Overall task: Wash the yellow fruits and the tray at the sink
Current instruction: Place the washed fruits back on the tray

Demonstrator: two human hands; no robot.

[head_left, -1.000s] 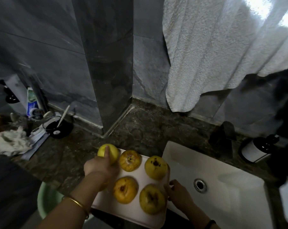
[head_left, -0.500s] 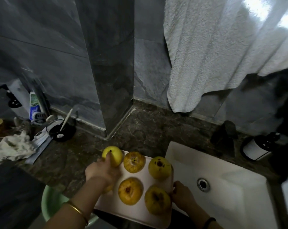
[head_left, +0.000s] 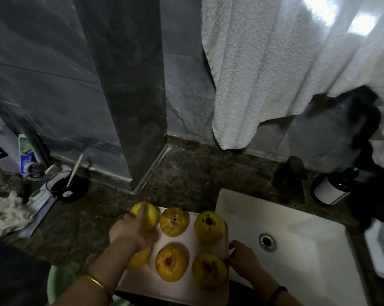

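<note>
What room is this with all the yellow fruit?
Most likely a bathroom. A white sink sits in a dark stone counter, a big white towel hangs on the grey tiled wall, and what looks like a toothpaste tube stands at the counter's far left.

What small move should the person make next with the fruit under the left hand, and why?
Probably lift that yellow fruit over into the sink: the left hand grips it, the right hand steadies the tray, and the sink lies right of it.
</note>
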